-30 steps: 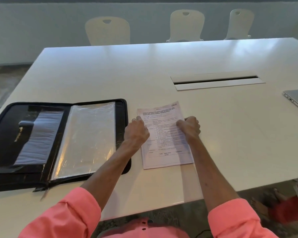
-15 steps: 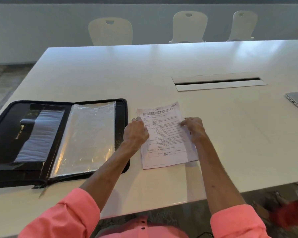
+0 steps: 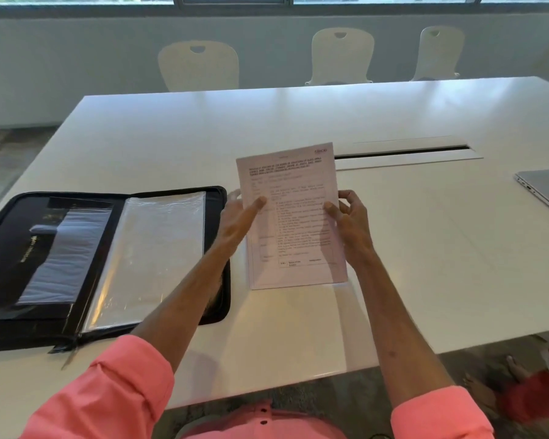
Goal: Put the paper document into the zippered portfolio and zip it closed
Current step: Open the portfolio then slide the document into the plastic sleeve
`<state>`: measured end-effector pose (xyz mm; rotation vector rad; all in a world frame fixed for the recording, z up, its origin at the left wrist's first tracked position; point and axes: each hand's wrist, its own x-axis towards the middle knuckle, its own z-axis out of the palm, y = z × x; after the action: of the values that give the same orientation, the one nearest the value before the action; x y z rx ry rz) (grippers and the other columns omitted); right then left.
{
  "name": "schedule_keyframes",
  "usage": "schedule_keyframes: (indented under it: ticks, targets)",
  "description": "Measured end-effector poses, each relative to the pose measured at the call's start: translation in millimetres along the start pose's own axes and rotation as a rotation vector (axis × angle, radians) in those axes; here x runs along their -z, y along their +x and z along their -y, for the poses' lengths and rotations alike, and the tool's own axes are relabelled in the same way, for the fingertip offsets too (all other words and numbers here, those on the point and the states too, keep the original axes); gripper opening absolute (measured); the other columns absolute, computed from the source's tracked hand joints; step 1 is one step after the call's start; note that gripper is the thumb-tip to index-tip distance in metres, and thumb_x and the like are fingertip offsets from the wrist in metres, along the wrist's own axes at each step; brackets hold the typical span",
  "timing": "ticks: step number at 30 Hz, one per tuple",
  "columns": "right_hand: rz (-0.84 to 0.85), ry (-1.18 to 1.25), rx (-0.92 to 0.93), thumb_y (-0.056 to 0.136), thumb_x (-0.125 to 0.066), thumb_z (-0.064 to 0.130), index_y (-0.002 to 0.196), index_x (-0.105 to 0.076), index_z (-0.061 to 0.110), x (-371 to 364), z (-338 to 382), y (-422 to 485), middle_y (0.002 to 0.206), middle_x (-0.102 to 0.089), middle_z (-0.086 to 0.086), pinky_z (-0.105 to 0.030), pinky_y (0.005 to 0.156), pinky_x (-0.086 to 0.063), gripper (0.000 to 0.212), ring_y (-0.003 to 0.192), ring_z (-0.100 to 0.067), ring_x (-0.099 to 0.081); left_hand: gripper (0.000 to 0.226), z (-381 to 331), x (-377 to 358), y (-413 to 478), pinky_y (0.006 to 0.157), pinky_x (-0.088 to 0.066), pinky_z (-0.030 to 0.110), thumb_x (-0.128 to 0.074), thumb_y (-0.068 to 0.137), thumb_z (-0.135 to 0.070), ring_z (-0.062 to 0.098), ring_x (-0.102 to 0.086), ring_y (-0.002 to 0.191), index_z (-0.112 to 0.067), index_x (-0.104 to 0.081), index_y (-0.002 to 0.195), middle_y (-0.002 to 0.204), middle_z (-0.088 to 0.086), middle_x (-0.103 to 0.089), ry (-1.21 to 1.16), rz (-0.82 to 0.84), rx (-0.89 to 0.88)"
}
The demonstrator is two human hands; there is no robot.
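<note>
The paper document [image 3: 293, 223], a printed white sheet, is lifted off the white table [image 3: 298, 122] and tilted towards me. My left hand [image 3: 238, 221] grips its left edge and my right hand [image 3: 349, 217] pinches its right edge. The black zippered portfolio [image 3: 0, 236] lies open flat on the table to the left of the paper, with a clear plastic sleeve [image 3: 152, 258] on its right half and pockets on its left half. My left forearm crosses over the portfolio's right corner.
A long cable slot [image 3: 406, 151] is set into the table behind the paper. A closed grey laptop [image 3: 545, 188] lies at the right edge. Three white chairs [image 3: 198, 66] stand along the far side. Another person's foot shows at the lower right.
Both hands have taken the paper by its side edges and raised it off the table, where it lay flat before. The portfolio has not moved.
</note>
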<state>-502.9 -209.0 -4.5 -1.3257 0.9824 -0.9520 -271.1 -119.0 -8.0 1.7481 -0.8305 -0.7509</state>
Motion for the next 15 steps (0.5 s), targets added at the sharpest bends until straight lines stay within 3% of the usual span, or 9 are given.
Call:
schedule_keyframes:
  ticks: [3,5,8,11,15]
  targets:
    - [-0.03,0.028,0.046,0.106,-0.066,0.019,0.115,-0.056,0.02,-6.6,11.1,3.8,0.109,-0.085,-0.002,-0.047,0.082,-0.069,0.013,0.093,-0.029,-0.083,0.031,-20.3,-3.2,-3.3,0.101,-0.064,0.052,-0.066,0.107,-0.024,0.02,-0.079,0.108,-0.015,-0.067,0.136,0.122,0.004,-0.081,-0.253,0.016,-0.056]
    - [-0.03,0.036,0.05,0.107,-0.064,0.023,0.115,-0.054,0.022,-10.6,16.9,7.8,0.109,-0.083,-0.001,-0.045,0.082,-0.069,0.013,0.093,-0.024,-0.083,0.024,-31.9,-5.4,-4.9,0.088,-0.067,0.045,-0.061,0.109,-0.019,0.018,-0.081,0.099,-0.014,-0.071,0.13,0.116,0.003,-0.082,-0.271,-0.043,-0.119]
    - [-0.037,-0.023,0.03,0.108,-0.061,0.027,0.118,-0.05,0.02,-16.0,23.7,10.1,0.107,-0.079,0.002,-0.043,0.08,-0.068,0.017,0.085,-0.009,-0.082,0.021,-48.2,-7.9,-8.4,0.087,-0.068,0.052,-0.056,0.112,-0.015,0.029,-0.081,0.101,-0.008,-0.069,0.127,0.117,0.011,-0.081,-0.288,-0.076,-0.208]
    - [-0.07,0.042,0.093,0.104,-0.062,0.015,0.126,-0.063,0.014,-19.6,34.7,8.9,0.114,-0.081,-0.004,-0.045,0.087,-0.07,0.022,0.093,-0.018,-0.082,0.021,-60.7,-8.0,-12.3,0.089,-0.067,0.057,-0.053,0.114,-0.012,0.034,-0.079,0.103,-0.003,-0.065,0.128,0.119,0.016,-0.078,-0.286,-0.111,-0.303]
    - [-0.12,0.207,0.234,0.101,-0.065,0.008,0.113,-0.076,0.015,-22.1,59.8,6.9,0.109,-0.082,-0.008,-0.043,0.083,-0.068,0.017,0.097,-0.029,-0.078,0.02,-82.5,-4.7,-18.0,0.083,-0.069,0.042,-0.054,0.113,-0.012,0.029,-0.079,0.102,-0.008,-0.064,0.13,0.121,0.015,-0.076,-0.352,-0.127,-0.501]
